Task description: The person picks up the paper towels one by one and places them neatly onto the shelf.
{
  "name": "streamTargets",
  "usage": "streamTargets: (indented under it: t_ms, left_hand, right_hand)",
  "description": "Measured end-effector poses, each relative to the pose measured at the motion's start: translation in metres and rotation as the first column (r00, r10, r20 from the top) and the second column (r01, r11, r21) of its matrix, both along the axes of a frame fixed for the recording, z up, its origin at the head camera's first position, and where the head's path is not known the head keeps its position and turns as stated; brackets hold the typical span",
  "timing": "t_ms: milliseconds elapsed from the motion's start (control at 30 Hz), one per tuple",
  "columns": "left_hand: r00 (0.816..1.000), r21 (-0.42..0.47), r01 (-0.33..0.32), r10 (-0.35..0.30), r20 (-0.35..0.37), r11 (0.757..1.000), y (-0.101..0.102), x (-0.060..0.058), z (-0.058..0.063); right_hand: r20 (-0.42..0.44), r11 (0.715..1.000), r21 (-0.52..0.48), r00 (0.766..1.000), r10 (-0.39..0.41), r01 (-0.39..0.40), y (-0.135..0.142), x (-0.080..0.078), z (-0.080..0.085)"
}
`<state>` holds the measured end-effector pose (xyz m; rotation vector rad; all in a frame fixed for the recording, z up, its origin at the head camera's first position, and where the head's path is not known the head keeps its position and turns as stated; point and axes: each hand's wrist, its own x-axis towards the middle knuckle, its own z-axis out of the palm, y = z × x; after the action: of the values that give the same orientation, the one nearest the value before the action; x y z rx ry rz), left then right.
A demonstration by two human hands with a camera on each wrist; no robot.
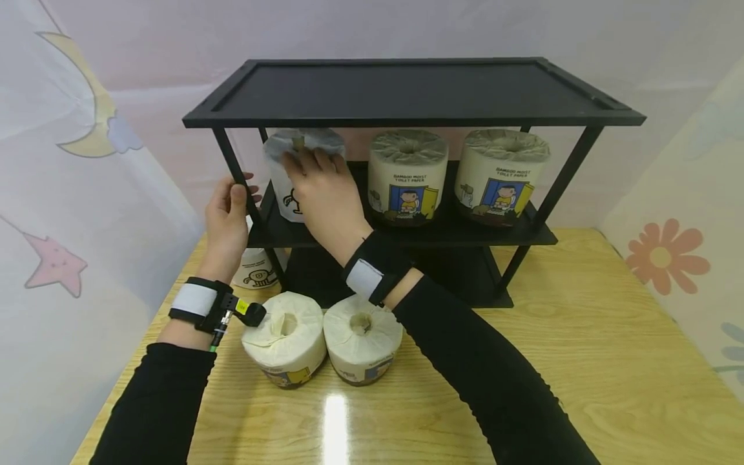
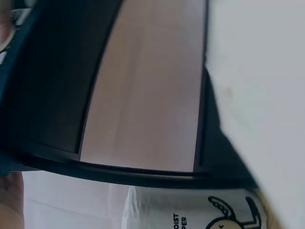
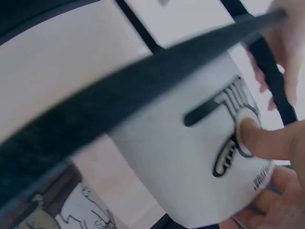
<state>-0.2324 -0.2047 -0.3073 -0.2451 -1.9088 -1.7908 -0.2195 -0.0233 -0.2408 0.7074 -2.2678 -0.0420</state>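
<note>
My left hand (image 1: 228, 219) grips the front left post (image 1: 227, 155) of a black shelf rack, thumb in front and fingers behind. On the upper tier, my right hand (image 1: 327, 197) holds a white-wrapped toilet paper roll (image 1: 278, 173) at the left end. In the head view its fingers lie over the roll's top; in the right wrist view the thumb presses the printed side, with other fingers at another edge. Two cream toilet paper rolls, one in the middle (image 1: 408, 171) and one at the right (image 1: 501, 174), stand upright beside it.
Two more rolls, a left one (image 1: 283, 336) and a right one (image 1: 363, 339), stand on the wooden table (image 1: 453, 413) before the rack. Another white roll (image 1: 254, 268) stands by the rack's lower left. The rack's top board (image 1: 407, 90) overhangs the hands.
</note>
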Motion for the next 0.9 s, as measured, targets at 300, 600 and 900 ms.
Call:
streamTargets:
  t_ms: [300,600,900]
  left_hand:
    - [0.995,-0.066,-0.034,0.028,-0.093,0.997,-0.004,-0.003,-0.001]
    - [0.997,-0.059,-0.023,0.019,-0.069,0.998,-0.004,-0.002,-0.004]
    - [0.999,-0.059,-0.001,-0.002,-0.048,0.998,-0.004,-0.005,-0.003]
  right_hand:
    - [0.276,0.996,-0.04,0.957,0.089,-0.081,0.011,0.004,0.02]
    - [0.293,0.984,-0.04,0.939,0.178,-0.174,0.032,0.012,0.017]
    - [0.16,0.965,-0.015,0.952,0.262,-0.263,0.063,0.038,0.01]
